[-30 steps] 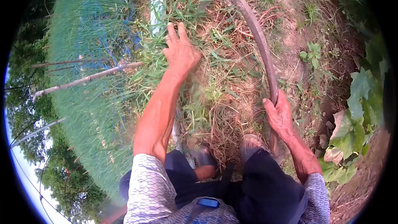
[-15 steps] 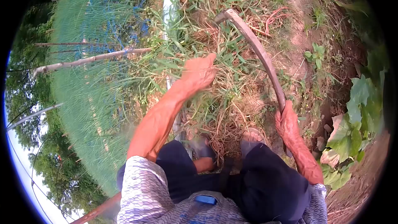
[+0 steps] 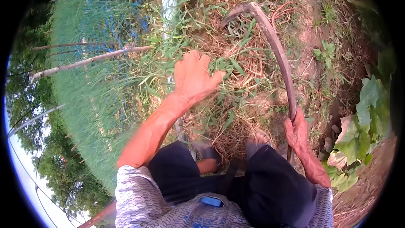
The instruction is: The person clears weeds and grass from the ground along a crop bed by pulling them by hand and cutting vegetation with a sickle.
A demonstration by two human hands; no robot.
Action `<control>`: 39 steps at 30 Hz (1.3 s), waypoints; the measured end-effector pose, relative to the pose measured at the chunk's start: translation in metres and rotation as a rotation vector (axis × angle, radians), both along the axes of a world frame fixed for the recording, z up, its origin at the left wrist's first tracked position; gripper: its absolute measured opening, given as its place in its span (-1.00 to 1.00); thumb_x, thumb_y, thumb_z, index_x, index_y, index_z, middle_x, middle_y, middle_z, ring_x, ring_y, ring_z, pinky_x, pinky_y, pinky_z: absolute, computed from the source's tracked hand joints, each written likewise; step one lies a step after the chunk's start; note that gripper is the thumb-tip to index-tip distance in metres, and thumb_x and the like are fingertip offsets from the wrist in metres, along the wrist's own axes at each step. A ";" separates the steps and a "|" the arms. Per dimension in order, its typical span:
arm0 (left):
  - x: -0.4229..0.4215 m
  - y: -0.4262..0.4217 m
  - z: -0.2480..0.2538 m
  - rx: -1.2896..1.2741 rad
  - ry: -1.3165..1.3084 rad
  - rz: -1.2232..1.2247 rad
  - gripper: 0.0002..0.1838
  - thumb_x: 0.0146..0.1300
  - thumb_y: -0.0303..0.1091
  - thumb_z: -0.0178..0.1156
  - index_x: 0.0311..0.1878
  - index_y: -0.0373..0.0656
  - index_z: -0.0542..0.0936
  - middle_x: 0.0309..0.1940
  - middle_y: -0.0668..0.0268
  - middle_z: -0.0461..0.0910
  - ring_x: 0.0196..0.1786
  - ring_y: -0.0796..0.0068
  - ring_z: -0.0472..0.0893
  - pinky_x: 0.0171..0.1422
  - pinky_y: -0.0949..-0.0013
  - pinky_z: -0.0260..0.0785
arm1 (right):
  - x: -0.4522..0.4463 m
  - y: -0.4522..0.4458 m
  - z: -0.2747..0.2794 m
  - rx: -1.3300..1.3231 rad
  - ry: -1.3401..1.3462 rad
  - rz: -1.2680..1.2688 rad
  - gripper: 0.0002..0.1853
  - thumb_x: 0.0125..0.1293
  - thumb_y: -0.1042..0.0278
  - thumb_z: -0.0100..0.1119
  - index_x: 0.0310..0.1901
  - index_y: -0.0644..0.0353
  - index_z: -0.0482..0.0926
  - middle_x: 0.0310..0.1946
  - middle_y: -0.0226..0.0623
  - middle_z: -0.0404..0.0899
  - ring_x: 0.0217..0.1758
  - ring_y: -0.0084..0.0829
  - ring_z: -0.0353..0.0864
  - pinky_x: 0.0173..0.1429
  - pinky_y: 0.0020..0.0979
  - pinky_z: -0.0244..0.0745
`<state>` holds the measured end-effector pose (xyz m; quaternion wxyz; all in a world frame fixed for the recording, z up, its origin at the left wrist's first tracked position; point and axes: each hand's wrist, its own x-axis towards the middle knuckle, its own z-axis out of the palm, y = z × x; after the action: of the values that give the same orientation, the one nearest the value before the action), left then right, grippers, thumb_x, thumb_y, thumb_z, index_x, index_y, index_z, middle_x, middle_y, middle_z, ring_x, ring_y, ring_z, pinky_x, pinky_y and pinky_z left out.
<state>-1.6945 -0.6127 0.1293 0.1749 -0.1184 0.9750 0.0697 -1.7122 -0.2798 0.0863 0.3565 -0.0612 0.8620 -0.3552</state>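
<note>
My right hand [image 3: 298, 130] is wrapped round the lower part of a long curved wooden handle [image 3: 276, 48]. At its top the tool bends left into a short hooked end [image 3: 236, 12], just above the weeds. My left hand [image 3: 195, 74] is back-up over green grass and weeds [image 3: 168, 61], with the thumb spread to the right and the other fingers bent down, their tips hidden. Dry pulled stems [image 3: 236, 137] lie heaped between my feet.
A pale pipe or plastic strip [image 3: 169, 6] runs along the left edge of the weeds. Beyond it are thin green plants [image 3: 84, 101], blue netting and a slanting stick [image 3: 90, 60]. Broad leaves [image 3: 358, 137] grow at the right beside a dark furrow.
My left hand moved from beside the strip towards my body, closed over the weeds, then shifted slightly left with its thumb spreading. My right hand and the tool moved a little right and down.
</note>
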 end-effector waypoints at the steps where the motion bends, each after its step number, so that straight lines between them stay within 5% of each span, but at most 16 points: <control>1: -0.013 -0.015 -0.017 -0.020 0.127 -0.058 -0.43 0.08 0.00 0.24 0.05 -0.19 0.44 0.09 0.07 0.44 0.11 0.02 0.47 0.10 -0.02 0.31 | -0.013 -0.020 -0.001 -0.039 -0.032 -0.009 -0.74 0.27 0.31 0.03 -0.12 0.27 0.29 -0.54 0.07 0.47 -0.47 0.10 0.55 -0.36 -0.09 0.42; 6: -0.051 -0.077 -0.089 -0.251 0.201 -0.117 -0.13 0.01 0.11 0.29 0.28 -0.29 0.26 0.31 -0.03 0.27 0.21 0.02 0.44 0.21 0.01 0.31 | -0.024 -0.057 -0.024 -0.079 0.055 0.041 -0.70 0.25 0.31 0.04 -0.09 0.30 0.28 -0.51 0.15 0.50 -0.42 0.19 0.56 -0.35 -0.02 0.42; 8: -0.062 -0.086 -0.091 -0.393 -0.078 0.058 0.01 0.02 0.15 0.28 0.36 -0.36 0.12 0.34 -0.14 0.21 0.22 -0.01 0.45 0.22 -0.01 0.31 | -0.022 -0.060 -0.029 -0.066 0.030 0.060 -0.71 0.24 0.34 0.04 -0.09 0.30 0.27 -0.52 0.19 0.50 -0.42 0.22 0.58 -0.35 0.02 0.43; 12: -0.074 -0.085 -0.094 -0.403 -0.349 0.003 0.01 0.08 0.12 0.23 0.39 -0.41 0.06 0.22 -0.18 0.37 0.18 -0.05 0.49 0.17 -0.03 0.36 | -0.025 -0.088 -0.038 -0.148 0.028 0.022 -0.73 0.24 0.38 0.03 -0.11 0.33 0.26 -0.55 0.22 0.49 -0.43 0.24 0.58 -0.36 0.04 0.43; 16: -0.095 -0.095 -0.088 -0.257 -0.516 0.133 -0.27 0.12 0.07 0.21 0.17 -0.36 0.44 0.06 -0.10 0.54 0.07 0.05 0.60 0.11 0.08 0.47 | -0.028 -0.114 -0.056 -0.131 0.099 0.074 -0.74 0.24 0.43 0.00 -0.14 0.41 0.25 -0.59 0.20 0.48 -0.46 0.20 0.59 -0.40 0.02 0.46; 17: -0.096 -0.100 -0.093 -0.277 -0.528 0.109 -0.45 0.14 0.05 0.21 -0.02 -0.27 0.59 -0.04 -0.02 0.62 -0.01 0.11 0.65 0.05 0.11 0.52 | -0.029 -0.116 -0.053 -0.104 0.054 0.093 -0.74 0.25 0.43 0.00 -0.14 0.42 0.25 -0.59 0.20 0.48 -0.47 0.19 0.59 -0.42 0.01 0.46; 22: -0.080 -0.086 -0.087 -0.396 -0.517 -0.023 -0.61 0.18 -0.09 0.16 -0.08 -0.21 0.60 -0.10 0.12 0.63 0.02 0.20 0.64 0.01 0.09 0.47 | -0.019 -0.094 -0.057 -0.072 0.042 0.157 -0.74 0.26 0.45 -0.03 -0.10 0.41 0.23 -0.58 0.20 0.50 -0.49 0.16 0.61 -0.47 -0.03 0.49; 25: -0.052 -0.087 -0.099 -0.520 -0.160 -0.173 -0.73 0.16 -0.34 0.09 -0.12 -0.24 0.59 -0.08 0.06 0.55 0.04 0.17 0.53 0.29 -0.09 0.11 | -0.018 -0.085 -0.045 -0.122 -0.045 0.107 -0.73 0.28 0.43 -0.03 -0.08 0.38 0.23 -0.56 0.19 0.51 -0.45 0.11 0.64 -0.45 -0.04 0.48; 28: -0.046 -0.081 -0.112 -0.615 -0.046 -0.382 -0.74 0.14 -0.36 0.10 -0.11 -0.23 0.58 -0.02 0.04 0.52 0.05 0.17 0.51 0.27 -0.06 0.11 | -0.017 -0.091 -0.040 -0.132 -0.113 0.046 -0.73 0.26 0.42 -0.02 -0.08 0.35 0.24 -0.55 0.07 0.50 -0.50 -0.02 0.61 -0.46 -0.11 0.46; 32: -0.057 -0.072 -0.107 -0.357 -0.199 -0.183 -0.82 0.13 -0.48 0.09 -0.17 -0.22 0.51 -0.10 0.00 0.56 0.05 0.16 0.56 0.18 -0.06 0.20 | -0.006 -0.085 -0.054 -0.021 0.021 0.168 -0.75 0.26 0.45 -0.03 -0.09 0.35 0.24 -0.59 0.09 0.50 -0.50 0.00 0.62 -0.46 -0.10 0.45; 33: -0.051 -0.067 -0.102 -0.286 -0.115 -0.116 -0.86 0.14 -0.52 0.08 -0.20 -0.19 0.43 -0.28 0.04 0.62 -0.09 0.08 0.64 0.11 -0.04 0.25 | -0.003 -0.072 -0.051 0.009 -0.014 0.174 -0.75 0.25 0.46 -0.01 -0.11 0.38 0.23 -0.57 0.17 0.50 -0.48 0.09 0.61 -0.45 -0.06 0.47; 39: 0.014 -0.050 -0.088 -0.101 -0.067 -0.213 -0.78 0.14 -0.43 0.15 -0.18 -0.23 0.37 -0.46 -0.08 0.59 -0.29 -0.07 0.65 -0.29 -0.01 0.41 | 0.036 -0.015 -0.020 0.068 -0.089 0.195 -0.73 0.25 0.44 0.04 -0.14 0.36 0.21 -0.59 0.24 0.49 -0.49 0.18 0.60 -0.45 -0.02 0.48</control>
<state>-1.6809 -0.6624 0.0414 0.2076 -0.0248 0.9779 -0.0023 -1.6765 -0.2947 0.0660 0.4291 -0.1170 0.8469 -0.2916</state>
